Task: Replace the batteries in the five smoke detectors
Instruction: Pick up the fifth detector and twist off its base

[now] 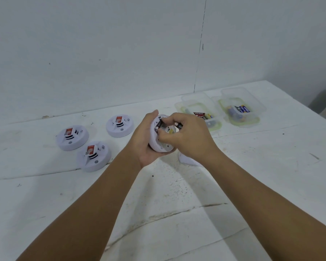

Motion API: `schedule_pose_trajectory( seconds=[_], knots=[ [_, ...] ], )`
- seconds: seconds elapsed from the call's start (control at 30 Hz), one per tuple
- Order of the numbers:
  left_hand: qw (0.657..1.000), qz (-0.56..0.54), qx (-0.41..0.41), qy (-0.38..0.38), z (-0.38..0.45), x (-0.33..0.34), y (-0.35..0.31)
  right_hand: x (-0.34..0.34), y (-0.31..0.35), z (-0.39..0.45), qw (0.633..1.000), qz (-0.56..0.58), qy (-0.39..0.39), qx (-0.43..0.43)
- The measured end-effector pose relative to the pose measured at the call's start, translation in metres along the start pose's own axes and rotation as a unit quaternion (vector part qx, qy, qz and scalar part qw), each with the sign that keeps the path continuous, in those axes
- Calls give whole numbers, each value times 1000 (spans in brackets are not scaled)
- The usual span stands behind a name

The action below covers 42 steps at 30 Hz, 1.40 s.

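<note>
My left hand (142, 140) grips a round white smoke detector (157, 143), held above the table with its open back turned toward me. My right hand (184, 136) pinches a dark battery (159, 126) at the detector's battery bay, and a second dark piece (179, 126) shows between its fingers. Three more white smoke detectors lie on the table to the left: one far left (72, 137), one nearer me (94, 156), one further back (120, 126). A white piece (186, 160) lies under my right wrist, mostly hidden.
Two clear plastic tubs stand at the back right: the nearer one (198, 105) holds several batteries, the right one (242, 97) holds blue and dark batteries. The white table (158, 213) is scuffed and meets a white wall behind. Its right edge drops off at the far right.
</note>
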<state>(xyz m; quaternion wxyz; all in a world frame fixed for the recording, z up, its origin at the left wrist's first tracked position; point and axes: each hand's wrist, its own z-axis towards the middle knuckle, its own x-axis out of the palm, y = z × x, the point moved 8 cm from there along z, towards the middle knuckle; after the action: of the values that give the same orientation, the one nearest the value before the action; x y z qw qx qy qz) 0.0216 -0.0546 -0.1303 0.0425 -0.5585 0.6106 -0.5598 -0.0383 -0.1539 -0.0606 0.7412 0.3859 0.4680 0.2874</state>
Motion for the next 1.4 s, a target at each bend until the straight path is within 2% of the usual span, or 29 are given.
schedule_pose_trajectory(
  seconds=[0.13,0.37,0.5,0.63,0.9,1.0,1.13,1.27,1.4],
  knots=[
    [1000,-16,6,0,1,3,-1,-1,-5,2,999,36,23,13],
    [996,-23,44,-69,8,16,1,-5,-16,7,998,30,53,-2],
    [995,-25,56,-81,13,33,4,-17,-25,13,996,48,72,-5],
    [994,-10,70,-83,22,54,7,-35,-28,16,997,59,37,-33],
    [994,-62,51,-76,50,78,5,-98,-62,36,986,137,-83,-36],
    [993,-55,49,-88,62,86,5,-133,-85,49,989,66,-127,-37],
    [995,-8,40,-87,72,104,9,-174,-130,68,988,-63,-143,12],
    [996,31,40,-79,84,120,14,-196,-158,80,978,-163,-111,70],
    [995,52,45,-77,94,129,15,-201,-171,89,966,-234,-62,88]
  ],
)
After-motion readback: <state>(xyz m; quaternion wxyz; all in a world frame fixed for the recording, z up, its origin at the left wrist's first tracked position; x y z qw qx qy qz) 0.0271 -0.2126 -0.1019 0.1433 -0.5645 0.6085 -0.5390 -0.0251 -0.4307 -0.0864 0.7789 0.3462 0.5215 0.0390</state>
